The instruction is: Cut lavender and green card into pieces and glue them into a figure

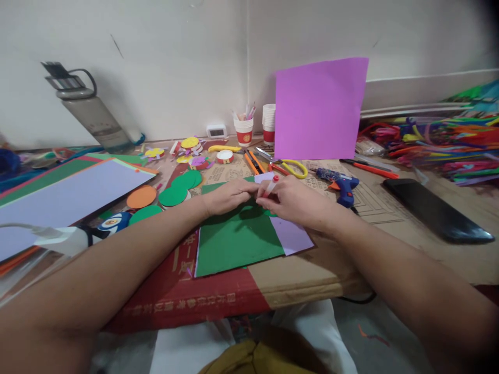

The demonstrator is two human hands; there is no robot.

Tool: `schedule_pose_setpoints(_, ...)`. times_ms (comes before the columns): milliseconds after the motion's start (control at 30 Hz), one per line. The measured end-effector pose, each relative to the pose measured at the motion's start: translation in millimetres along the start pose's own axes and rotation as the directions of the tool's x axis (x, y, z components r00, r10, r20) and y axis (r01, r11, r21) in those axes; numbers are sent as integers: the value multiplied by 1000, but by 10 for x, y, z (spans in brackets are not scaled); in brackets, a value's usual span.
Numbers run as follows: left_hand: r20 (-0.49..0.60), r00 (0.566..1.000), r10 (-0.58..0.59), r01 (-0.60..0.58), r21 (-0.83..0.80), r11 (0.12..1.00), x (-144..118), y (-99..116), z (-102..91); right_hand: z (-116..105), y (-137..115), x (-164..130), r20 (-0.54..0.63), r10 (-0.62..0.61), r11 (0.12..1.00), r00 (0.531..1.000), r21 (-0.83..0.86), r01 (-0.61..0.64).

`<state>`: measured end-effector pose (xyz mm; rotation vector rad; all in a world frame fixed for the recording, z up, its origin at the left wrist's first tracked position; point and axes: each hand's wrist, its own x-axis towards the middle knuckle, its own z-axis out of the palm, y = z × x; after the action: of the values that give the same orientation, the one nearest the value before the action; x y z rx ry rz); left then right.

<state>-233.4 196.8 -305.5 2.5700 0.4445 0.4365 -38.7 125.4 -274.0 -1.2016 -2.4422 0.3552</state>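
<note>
Our worktop is flattened cardboard (pixel 374 267), brown with a red printed part at front left, set against a pale wall (pixel 175 62). Along the back we have a grey bottle (pixel 95 119), leaning in our view, 2 stacks of paper cups (pixel 244 134), the left 1 with pens in it, and an upright purple sheet (pixel 319 111). Right side: bright pipe cleaners (pixel 436 148), a blue glue gun (pixel 345 188), a black phone (pixel 436 210). Left side: layered paper sheets (pixel 81 195), green discs (pixel 173 196), 1 orange disc (pixel 141 197). Yellow-handled scissors (pixel 295 168) lie behind our hands.

Center: green sheet (pixel 237 246) flat on the cardboard, lilac sheet (pixel 294 236) showing at its right. Our left hand (pixel 226 198) rests palm down on the green sheet's upper part; can't tell if its fingers grip anything. Our right hand (pixel 294 200) has its fingers closed on a pen (pixel 270 188), red end up, tilted; the lower end is hidden. The pen sits just right of the left fingertips, over the sheets' upper area.
</note>
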Motion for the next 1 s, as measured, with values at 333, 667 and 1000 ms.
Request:
schedule_pose_setpoints(333,-29,999,34,-33,12,999,0,-30,19,75,11,-6,-18,-5,988,1000,-152,2)
schedule_pose_setpoints(667,0,1000,21,-21,-20,1000,24,-15,15,6,-13,-17,30,-11,997,999,-81,13)
schedule_pose_setpoints(1000,1,1000,1,-1,54,999,29,-2,24,-51,-16,-32,73,-2,999,997,-32,4)
